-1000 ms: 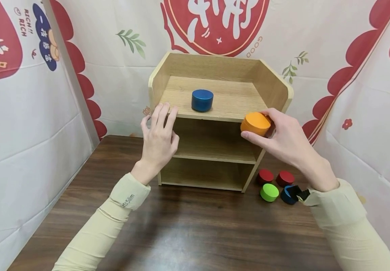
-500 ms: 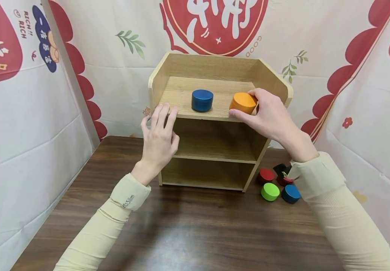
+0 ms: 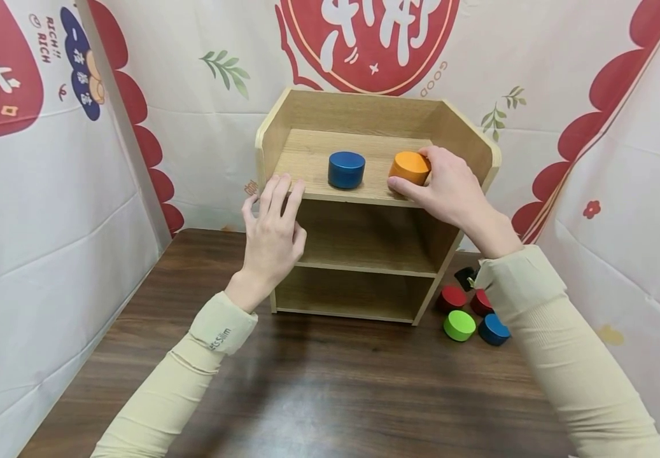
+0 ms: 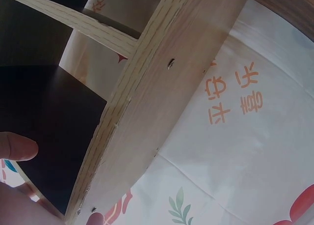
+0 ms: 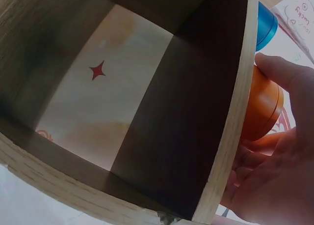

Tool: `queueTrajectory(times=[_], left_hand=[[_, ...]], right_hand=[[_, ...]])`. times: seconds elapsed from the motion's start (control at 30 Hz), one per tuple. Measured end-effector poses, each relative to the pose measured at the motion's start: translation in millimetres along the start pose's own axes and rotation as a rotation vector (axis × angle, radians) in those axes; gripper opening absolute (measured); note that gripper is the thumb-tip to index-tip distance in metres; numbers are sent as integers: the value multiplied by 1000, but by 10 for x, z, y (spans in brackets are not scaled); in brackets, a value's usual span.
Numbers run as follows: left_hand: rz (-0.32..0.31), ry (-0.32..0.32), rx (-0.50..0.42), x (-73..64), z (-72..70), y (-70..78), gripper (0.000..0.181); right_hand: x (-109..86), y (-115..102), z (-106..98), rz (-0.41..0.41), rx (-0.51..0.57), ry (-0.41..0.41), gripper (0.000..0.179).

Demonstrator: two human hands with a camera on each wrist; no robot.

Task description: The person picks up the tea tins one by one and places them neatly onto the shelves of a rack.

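Observation:
My right hand (image 3: 450,187) grips an orange round tin (image 3: 410,167) at the right front of the wooden shelf unit's (image 3: 358,198) top board, thumb in front and fingers behind. In the right wrist view the orange tin (image 5: 265,104) sits on the board between thumb and fingers. To its left on the same board stands a blue round tin (image 3: 346,170), apart from it. My left hand (image 3: 272,235) rests its fingers over the front left edge of the top board, with the thumb in front of the opening below. The left wrist view catches a thumb (image 4: 19,146) near the shelf edge.
On the dark wood table (image 3: 318,388), right of the shelf unit, stand two red tins (image 3: 452,298), a green tin (image 3: 459,326) and another blue tin (image 3: 494,329). Two lower compartments open to the front. A printed cloth (image 3: 192,114) hangs behind and at both sides.
My right hand has carried the orange tin up and to the left, from in front of the unit's right side onto the top board, where it now stands level. The left hand has stayed put.

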State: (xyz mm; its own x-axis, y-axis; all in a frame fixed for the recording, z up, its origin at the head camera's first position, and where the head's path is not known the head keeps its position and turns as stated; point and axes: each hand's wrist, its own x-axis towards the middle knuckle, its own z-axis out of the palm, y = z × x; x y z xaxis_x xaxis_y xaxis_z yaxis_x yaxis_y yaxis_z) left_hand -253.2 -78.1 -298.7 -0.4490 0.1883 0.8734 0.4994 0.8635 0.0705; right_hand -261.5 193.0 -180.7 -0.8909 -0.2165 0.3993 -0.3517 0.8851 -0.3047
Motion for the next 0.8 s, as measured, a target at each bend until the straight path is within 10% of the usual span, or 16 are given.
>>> queueTrajectory(times=[0.8], left_hand=[[-8,-8,12,-6,13,7,65]], right_hand=[[-80,-9,-6,45,-36,47,75]])
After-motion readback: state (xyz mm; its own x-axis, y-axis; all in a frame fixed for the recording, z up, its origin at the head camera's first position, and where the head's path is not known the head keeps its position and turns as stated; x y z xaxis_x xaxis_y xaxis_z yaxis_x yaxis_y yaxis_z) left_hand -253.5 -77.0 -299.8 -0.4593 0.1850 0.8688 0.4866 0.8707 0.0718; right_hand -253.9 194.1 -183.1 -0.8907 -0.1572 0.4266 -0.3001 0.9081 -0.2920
